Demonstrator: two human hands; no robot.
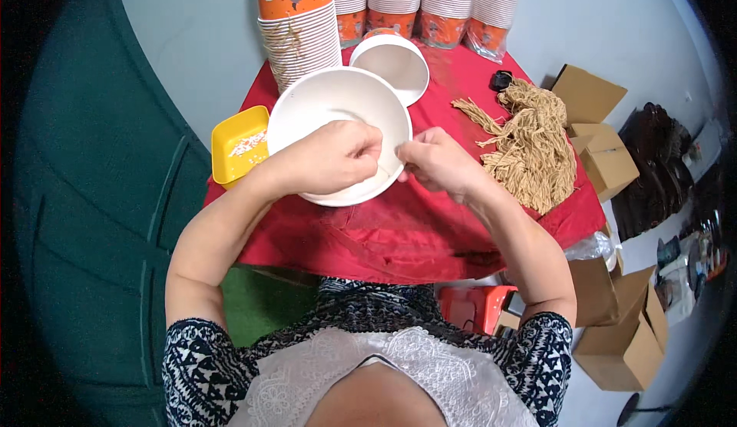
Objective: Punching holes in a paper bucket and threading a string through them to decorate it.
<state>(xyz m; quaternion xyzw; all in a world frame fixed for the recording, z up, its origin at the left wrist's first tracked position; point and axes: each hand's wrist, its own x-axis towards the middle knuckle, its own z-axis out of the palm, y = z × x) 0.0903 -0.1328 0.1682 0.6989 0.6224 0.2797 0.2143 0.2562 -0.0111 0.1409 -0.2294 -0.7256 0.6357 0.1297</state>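
A round white paper bucket (307,105) stands on the red-covered table in front of me, its open mouth facing up. My left hand (334,154) is closed in a fist over the bucket's mouth. What its fingers hold is hidden. Against the right side of the rim, my right hand (436,160) pinches with thumb and forefinger; the thing in the pinch is too small to make out. A faint thin strand seems to run inside the bucket between the hands. To the right lies a loose bundle of tan cords (533,151).
A yellow tray (219,151) with small white and orange pieces sits left of the bucket. Behind stand a stack of buckets (299,39), a tilted white bucket (391,62) and several wrapped stacks. A small black object (500,80) lies by the cords; cardboard boxes (606,158) stand at right.
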